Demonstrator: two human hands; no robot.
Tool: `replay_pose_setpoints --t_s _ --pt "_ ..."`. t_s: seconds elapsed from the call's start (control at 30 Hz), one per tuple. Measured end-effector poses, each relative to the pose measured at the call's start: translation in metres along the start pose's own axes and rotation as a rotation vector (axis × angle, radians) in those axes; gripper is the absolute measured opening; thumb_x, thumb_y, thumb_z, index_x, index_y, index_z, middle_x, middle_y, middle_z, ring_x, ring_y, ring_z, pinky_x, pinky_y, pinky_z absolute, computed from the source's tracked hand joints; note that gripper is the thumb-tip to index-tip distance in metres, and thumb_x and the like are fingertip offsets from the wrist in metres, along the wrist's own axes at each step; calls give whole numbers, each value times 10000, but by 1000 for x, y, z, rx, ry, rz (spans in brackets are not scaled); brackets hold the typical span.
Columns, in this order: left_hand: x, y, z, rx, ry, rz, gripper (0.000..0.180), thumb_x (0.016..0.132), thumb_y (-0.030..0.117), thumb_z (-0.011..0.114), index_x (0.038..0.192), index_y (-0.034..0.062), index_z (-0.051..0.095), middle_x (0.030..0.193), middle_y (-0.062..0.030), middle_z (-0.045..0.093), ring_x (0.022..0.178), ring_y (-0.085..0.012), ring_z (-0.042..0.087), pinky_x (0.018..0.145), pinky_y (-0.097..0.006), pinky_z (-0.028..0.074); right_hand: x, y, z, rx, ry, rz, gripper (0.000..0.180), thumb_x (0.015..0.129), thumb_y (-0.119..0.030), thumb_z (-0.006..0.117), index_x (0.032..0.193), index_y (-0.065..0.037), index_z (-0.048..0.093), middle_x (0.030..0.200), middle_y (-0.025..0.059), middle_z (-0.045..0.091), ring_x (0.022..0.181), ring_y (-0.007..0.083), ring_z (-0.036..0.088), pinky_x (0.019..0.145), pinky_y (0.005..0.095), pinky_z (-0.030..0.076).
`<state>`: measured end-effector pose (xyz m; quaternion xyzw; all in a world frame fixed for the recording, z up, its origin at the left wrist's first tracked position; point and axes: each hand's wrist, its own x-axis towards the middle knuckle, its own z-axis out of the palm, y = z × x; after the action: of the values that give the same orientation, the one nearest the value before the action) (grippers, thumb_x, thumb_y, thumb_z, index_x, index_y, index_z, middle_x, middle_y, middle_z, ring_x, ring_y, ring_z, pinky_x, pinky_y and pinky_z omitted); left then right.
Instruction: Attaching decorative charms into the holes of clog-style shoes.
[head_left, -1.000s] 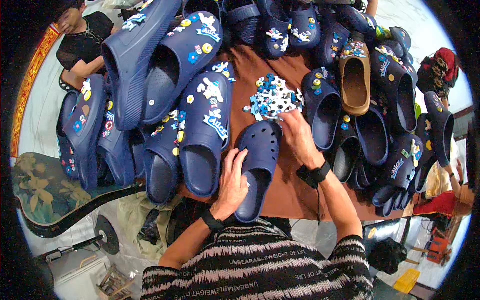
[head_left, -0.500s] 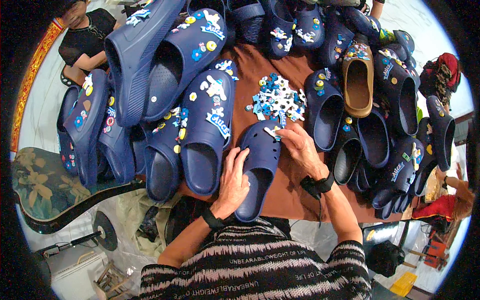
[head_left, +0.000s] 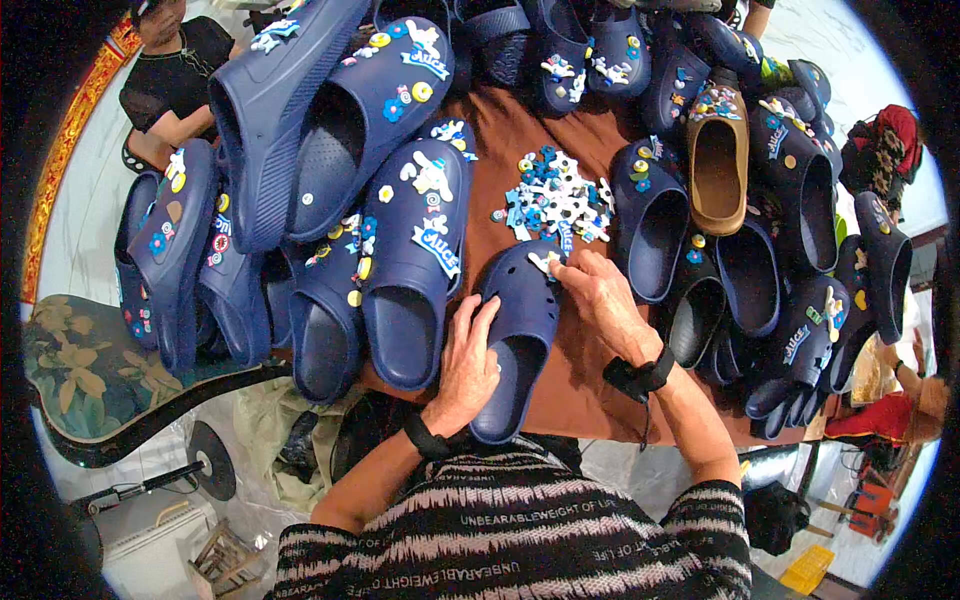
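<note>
A plain navy clog (head_left: 512, 330) lies on the brown table (head_left: 580, 380) in front of me, toe pointing away. My left hand (head_left: 468, 362) grips its left side and heel opening. My right hand (head_left: 598, 296) rests on the clog's toe, fingertips pinching a small white charm (head_left: 546, 263) against the top. Just beyond the toe lies a pile of small blue and white charms (head_left: 556, 202).
Several navy clogs with colourful charms (head_left: 415, 240) are stacked to the left and across the back. More navy clogs (head_left: 760, 260) and one tan clog (head_left: 716, 165) crowd the right. A person in black (head_left: 170, 80) sits at the far left. A patterned cushion (head_left: 80, 365) lies lower left.
My right hand has come back from the charm pile to the clog's toe, bringing a white charm. My left hand has stayed on the clog.
</note>
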<state>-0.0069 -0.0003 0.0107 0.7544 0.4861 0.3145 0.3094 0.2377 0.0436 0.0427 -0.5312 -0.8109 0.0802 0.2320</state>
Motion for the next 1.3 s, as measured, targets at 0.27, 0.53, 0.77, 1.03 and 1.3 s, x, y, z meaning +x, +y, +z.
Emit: replay_pose_setpoints --t_s 0.27,0.53,0.77,1.03,1.3 --pt "1 2 2 0 9 12 713 758 -118 505 1452 29 427 1450 -246 393 1351 -447 404 1144 -474 348 12 -16 10 -87 -66 32 325 809 13 583 1110 -60 679 951 139 602 941 333 594 819 433 470" --pt "-1 3 0 10 41 24 689 763 -123 477 1437 11 431 1453 -241 400 1359 -438 406 1154 -459 340 -4 3 19 436 97 222 276 900 -50 661 1174 -42 678 990 141 641 948 303 629 831 391 496" --pt "1 2 1 28 46 39 691 766 -127 527 1435 13 425 1438 -239 403 1333 -446 421 1133 -486 361 4 8 17 687 41 461 249 931 -101 661 1166 -19 666 1035 129 683 846 214 625 758 343 508" --pt "0 1 1 18 39 37 701 762 -122 529 1440 16 417 1439 -233 399 1331 -440 422 1133 -488 357 2 -10 9 97 67 102 226 862 -31 660 1087 -41 676 867 157 592 822 375 613 707 449 491" --pt "0 0 2 18 33 30 676 768 -114 464 1432 11 441 1445 -243 405 1363 -438 400 1159 -470 331 9 -14 1 -56 -41 31 230 863 -40 562 1068 -28 665 912 157 605 872 367 613 794 457 490"
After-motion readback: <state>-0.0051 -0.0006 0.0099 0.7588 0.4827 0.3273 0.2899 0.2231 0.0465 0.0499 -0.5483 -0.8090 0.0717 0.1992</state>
